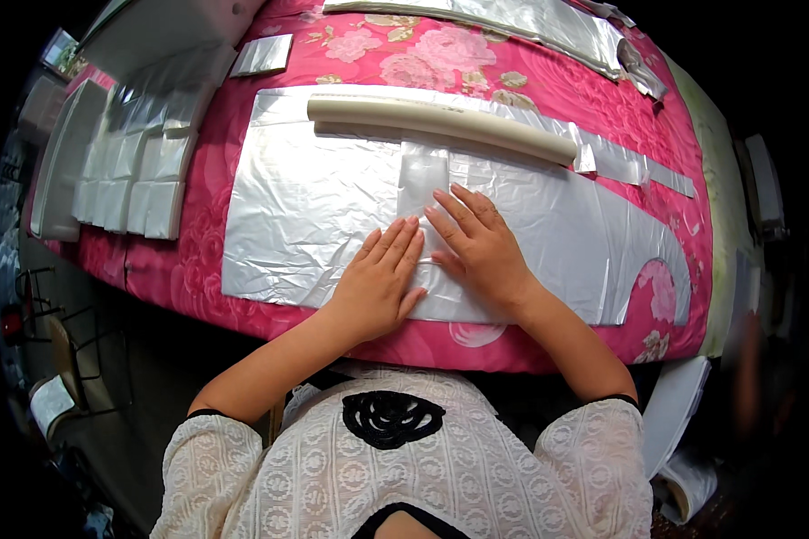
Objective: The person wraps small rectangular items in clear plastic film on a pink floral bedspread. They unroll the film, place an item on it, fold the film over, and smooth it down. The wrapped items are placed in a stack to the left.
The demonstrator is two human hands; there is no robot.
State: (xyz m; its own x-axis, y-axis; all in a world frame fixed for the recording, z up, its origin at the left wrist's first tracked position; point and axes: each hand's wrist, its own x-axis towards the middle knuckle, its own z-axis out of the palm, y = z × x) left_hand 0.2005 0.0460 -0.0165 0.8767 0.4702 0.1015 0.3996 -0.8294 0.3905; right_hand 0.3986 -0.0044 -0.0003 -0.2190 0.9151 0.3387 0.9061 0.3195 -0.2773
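Note:
A large silvery-white plastic carrier bag (306, 216) lies flat before me, its handle end with a curved cutout at the right. My left hand (379, 274) rests palm down on it, fingers stretched out and close together. Just to its right, my right hand (478, 244) lies on the plastic with fingers spread. Between and beyond the fingertips is a paler, translucent rectangular piece (422, 180), partly covered by my hands. Across the far part of the bag lies a long beige tube (440, 124), touching neither hand.
Pink flowered cloth (208, 225) covers the table. At the left, several stacked packs of folded plastic (157, 175) stand beside a white container (63, 171); a small pack (262, 56) lies beyond. More silvery bags (530, 27) lie at the far edge. A chair (67, 368) stands lower left.

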